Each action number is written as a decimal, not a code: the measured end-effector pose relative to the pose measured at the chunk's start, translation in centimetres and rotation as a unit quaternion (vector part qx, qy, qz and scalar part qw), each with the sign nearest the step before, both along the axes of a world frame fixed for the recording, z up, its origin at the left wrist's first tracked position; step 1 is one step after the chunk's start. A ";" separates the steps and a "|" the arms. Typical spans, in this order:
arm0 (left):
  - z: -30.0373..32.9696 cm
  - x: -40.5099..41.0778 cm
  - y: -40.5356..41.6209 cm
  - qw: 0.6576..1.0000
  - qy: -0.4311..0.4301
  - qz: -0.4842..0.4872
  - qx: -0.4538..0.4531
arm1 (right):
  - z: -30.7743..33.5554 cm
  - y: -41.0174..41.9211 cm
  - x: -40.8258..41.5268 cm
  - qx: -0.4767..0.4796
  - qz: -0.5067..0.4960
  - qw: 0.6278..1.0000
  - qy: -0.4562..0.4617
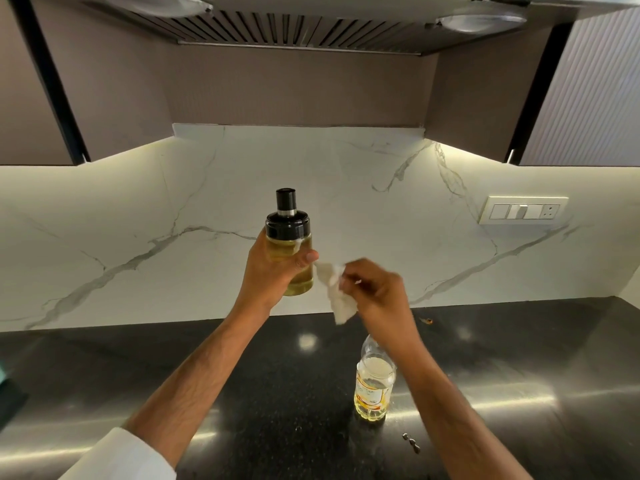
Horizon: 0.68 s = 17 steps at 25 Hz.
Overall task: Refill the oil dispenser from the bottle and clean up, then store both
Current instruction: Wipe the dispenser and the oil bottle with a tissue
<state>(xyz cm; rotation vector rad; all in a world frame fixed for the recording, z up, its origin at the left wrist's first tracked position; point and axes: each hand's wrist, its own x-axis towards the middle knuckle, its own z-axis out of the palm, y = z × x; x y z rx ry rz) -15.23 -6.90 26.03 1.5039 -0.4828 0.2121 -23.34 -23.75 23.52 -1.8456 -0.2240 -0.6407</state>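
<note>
My left hand (273,268) grips the oil dispenser (289,237), a clear glass bottle of yellow oil with a black pump cap, and holds it upright in the air before the marble wall. My right hand (375,292) pinches a crumpled white tissue (336,292) just right of the dispenser, its upper tip close to my left thumb. The plastic oil bottle (372,382), partly filled with a yellow label, stands upright on the black counter (277,393) beneath my right forearm; its top is blurred.
A switch plate (523,209) sits on the marble backsplash at right. The range hood (298,29) hangs overhead between dark cabinets. Small bits (412,443) lie on the counter near the bottle, and a dark object (8,400) shows at the left edge.
</note>
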 end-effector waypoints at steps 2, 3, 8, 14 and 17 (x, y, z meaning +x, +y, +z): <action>-0.2 0.2 -0.4 1.000 0.002 0.010 0.019 | 3.5 0.0 -0.2 -0.013 -0.001 0.997 -0.073; -0.3 0.2 -0.8 0.999 -0.004 0.015 0.032 | 5.3 0.5 -0.2 -0.054 -0.005 0.991 -0.125; -0.2 0.3 -1.9 0.987 -0.050 0.092 0.120 | 9.2 4.3 2.1 -0.431 -0.154 0.837 -0.300; -0.3 0.9 -0.6 0.933 -0.128 0.195 0.274 | 7.3 5.8 2.8 -0.582 -0.169 0.725 -0.327; -0.9 0.9 0.0 0.922 -0.148 0.215 0.286 | 6.5 6.3 2.1 -0.615 -0.187 0.697 -0.317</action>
